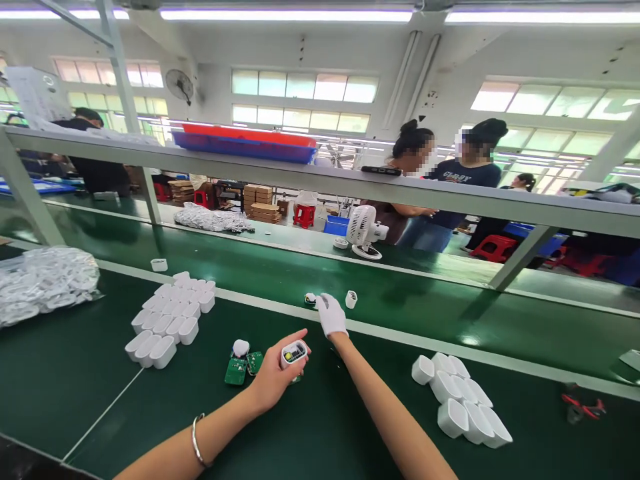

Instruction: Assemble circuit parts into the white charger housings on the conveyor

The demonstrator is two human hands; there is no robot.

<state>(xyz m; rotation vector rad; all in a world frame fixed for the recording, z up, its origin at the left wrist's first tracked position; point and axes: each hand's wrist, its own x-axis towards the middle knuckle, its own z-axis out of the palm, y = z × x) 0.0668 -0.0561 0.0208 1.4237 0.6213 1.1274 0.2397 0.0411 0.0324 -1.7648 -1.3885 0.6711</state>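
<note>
While your left hand [270,377] grips the shell [294,354] over the bench [310,440], open end up, best hold it steady and go gently with your gloved right hand [332,317] at the part [309,299] by the strip [260,301], finger closure there unclear.

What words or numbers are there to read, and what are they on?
"CL...Y": on the dark shirt of a person beyond the bench; the middle letters are too blurred.
Green circuit boards: pale marks, too small to read.
White box, upper left: a mark, too blurred.
I can read nothing else.
</note>
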